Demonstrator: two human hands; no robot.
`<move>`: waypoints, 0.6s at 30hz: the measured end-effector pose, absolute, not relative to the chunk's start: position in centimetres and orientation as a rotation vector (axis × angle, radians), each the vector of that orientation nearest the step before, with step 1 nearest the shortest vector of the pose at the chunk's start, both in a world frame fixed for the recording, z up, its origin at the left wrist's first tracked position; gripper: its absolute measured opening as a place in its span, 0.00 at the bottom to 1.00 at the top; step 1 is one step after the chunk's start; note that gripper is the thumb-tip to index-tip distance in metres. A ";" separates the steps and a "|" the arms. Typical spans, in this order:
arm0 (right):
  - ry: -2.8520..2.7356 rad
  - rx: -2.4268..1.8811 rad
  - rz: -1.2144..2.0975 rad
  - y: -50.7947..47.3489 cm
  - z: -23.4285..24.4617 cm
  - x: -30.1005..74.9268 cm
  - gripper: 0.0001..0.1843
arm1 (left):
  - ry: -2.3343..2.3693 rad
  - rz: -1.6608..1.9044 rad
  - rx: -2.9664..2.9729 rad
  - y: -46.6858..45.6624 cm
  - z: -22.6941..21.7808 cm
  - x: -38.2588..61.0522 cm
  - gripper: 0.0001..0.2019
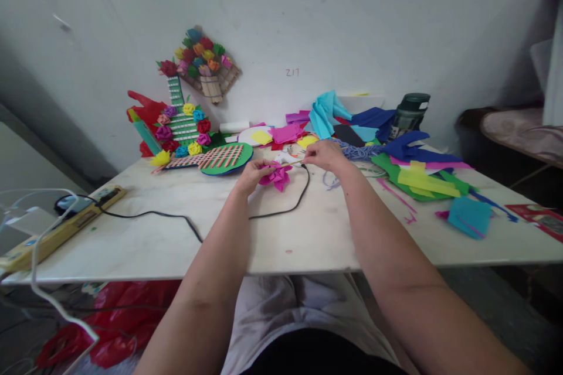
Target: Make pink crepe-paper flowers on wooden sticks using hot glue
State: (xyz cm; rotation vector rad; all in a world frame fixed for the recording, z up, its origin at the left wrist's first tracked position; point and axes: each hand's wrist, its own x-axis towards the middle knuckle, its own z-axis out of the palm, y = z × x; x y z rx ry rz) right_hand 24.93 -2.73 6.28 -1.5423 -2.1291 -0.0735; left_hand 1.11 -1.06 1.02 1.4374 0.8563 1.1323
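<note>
1. While both hands work above the middle of the desk point(303, 240), one pink flower point(278, 178), of folded paper, is held between the forearms, near the back of the surface.
2. Left hand point(254, 176): fingers narrowed, pinching the flower at its upper left side.
3. Right hand point(326, 156): fingertips closed together on the right end of a thin stick point(292, 163), tan.
4. Flower, direction: pointed petals spread right and downward, toward the near edge of the desk; its centre is too small to read.
5. Stick, long axis: left to right, almost level, rising slightly toward the right hand; left end at the flower. Whether it is fixed there cannot be told.
6. Black cable point(281, 212): curving from just below the right hand to behind the left forearm.
7. Green board point(226, 158), rounded, with crossed pink strips; lying left of the hands, narrow part pointing left.
8. Upright craft piece point(182, 123), tall-necked, trimmed with paper flowers; behind the board.
9. Blue yarn point(363, 152), loose, beyond the right hand.
10. Turquoise paper point(329, 112), crumpled, among coloured sheets at the wall.
11. Dark green bottle point(411, 114), standing at the back right.
12. Power strip point(83, 220), yellowish, slanting along the left edge.
</note>
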 end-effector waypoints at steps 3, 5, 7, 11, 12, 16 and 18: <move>-2.145 -1.514 -0.153 -2.8 6.3 24.9 0.08 | 0.869 1.130 1.448 -0.9 0.9 1.1 0.18; -2.150 -1.518 -0.188 -3.0 6.4 24.8 0.08 | 0.876 1.123 1.443 -0.9 0.9 1.1 0.18; -2.155 -1.525 -0.213 -3.1 6.5 24.6 0.08 | 0.878 1.117 1.433 -1.0 1.0 1.1 0.19; -2.177 -1.534 -0.252 -3.3 6.7 24.5 0.08 | 0.878 1.118 1.442 -1.0 1.1 1.2 0.19; -2.181 -1.534 -0.262 -3.3 6.8 24.5 0.08 | 0.880 1.117 1.447 -1.0 1.1 1.2 0.19; -2.192 -1.537 -0.284 -3.4 6.9 24.3 0.07 | 0.897 1.121 1.457 -1.0 1.0 1.1 0.19; -2.196 -1.544 -0.284 -3.4 6.9 24.2 0.07 | 0.904 1.128 1.454 -1.0 1.1 1.2 0.19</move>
